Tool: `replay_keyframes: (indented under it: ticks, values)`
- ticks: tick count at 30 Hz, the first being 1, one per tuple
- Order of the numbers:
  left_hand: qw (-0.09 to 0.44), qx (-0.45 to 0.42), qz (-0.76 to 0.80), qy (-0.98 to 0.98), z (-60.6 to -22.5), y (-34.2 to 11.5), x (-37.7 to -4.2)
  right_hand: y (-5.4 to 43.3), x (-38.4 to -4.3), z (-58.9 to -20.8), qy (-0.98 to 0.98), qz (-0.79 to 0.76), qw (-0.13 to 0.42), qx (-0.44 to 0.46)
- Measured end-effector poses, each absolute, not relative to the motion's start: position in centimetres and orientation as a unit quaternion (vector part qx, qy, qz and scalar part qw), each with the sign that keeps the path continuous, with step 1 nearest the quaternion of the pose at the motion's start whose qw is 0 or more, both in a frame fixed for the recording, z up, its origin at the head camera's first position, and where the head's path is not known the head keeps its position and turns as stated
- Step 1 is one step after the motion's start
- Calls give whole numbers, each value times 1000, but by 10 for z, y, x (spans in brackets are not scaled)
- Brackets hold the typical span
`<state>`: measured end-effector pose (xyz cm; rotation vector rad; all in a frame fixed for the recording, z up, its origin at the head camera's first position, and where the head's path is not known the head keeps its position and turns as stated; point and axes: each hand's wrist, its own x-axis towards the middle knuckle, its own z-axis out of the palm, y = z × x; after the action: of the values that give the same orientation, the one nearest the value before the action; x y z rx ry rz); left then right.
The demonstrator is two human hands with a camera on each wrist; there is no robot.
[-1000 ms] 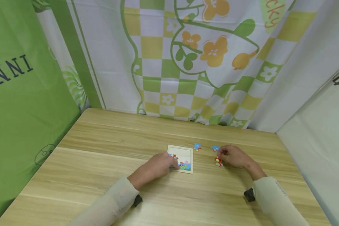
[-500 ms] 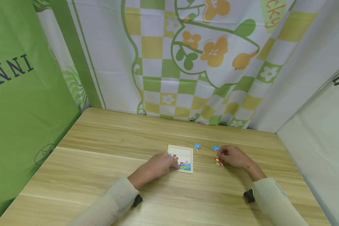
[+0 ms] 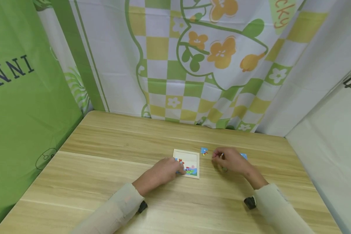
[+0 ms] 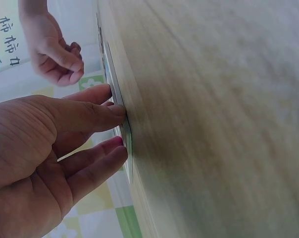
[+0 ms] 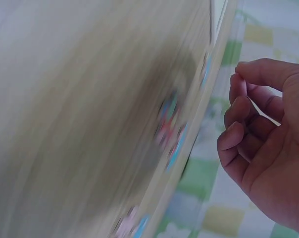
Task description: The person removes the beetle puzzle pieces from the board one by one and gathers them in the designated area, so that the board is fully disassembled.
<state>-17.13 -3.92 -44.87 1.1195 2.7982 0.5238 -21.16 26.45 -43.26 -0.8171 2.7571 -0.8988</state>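
Note:
A small square puzzle board (image 3: pixel 198 157) with a pale wooden rim lies mid-table, its lower part filled with a colourful picture. My left hand (image 3: pixel 165 170) rests on its left side; in the left wrist view, the thumb and fingertips (image 4: pixel 118 111) touch the board's edge and surface. To the right of the board, my right hand (image 3: pixel 231 161) is above the table. Its fingers are curled, thumb tip against index fingertip (image 5: pixel 243 69), and no piece shows between them. A blurred red puzzle piece (image 5: pixel 167 124) lies below it, mostly hidden in the head view.
One blue puzzle piece (image 3: pixel 204 150) lies by the board's upper right corner. Another blue piece (image 3: pixel 244 156) shows behind the right hand. The wooden table (image 3: pixel 120 136) ends at a patterned curtain (image 3: pixel 175 91), with a green cloth (image 3: pixel 23 113) at left.
My right hand has moved left from above the red piece towards the board, covering that piece and uncovering a blue one at right. My left hand stays still.

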Motion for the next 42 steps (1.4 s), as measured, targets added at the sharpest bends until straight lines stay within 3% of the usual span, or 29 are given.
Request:
replay_keyframes:
  ticks: [15, 30, 42]
  values:
    - [28, 386, 136, 912, -450, -41, -175, 199, -209, -446, 872, -283, 80, -392]
    - [34, 398, 112, 910, -451, -44, -173, 184, -211, -450, 867, -299, 149, -369]
    - [15, 428, 109, 897, -454, -47, -175, 177, -216, -444, 870, -256, 149, -394]
